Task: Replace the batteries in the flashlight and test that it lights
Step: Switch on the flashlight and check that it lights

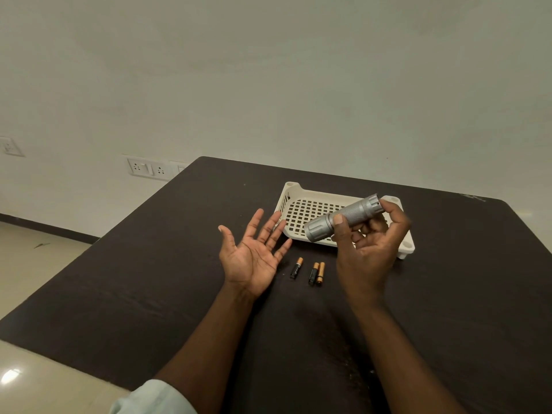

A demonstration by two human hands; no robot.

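Observation:
A silver metal flashlight (343, 217) is held in the air over the tray, tilted with its wider head end pointing down-left. My right hand (369, 249) grips its body, thumb across the front. My left hand (254, 255) hovers palm up with fingers spread, just left of the flashlight's head, holding nothing. Three black-and-copper batteries lie on the dark table below the hands: one alone (296, 268) and a pair side by side (316, 274).
A white perforated plastic tray (301, 210) sits on the dark table (149, 279) behind the hands, with nothing visible in it. The table's left edge drops to a tiled floor. Wall sockets (148, 168) are on the wall at left.

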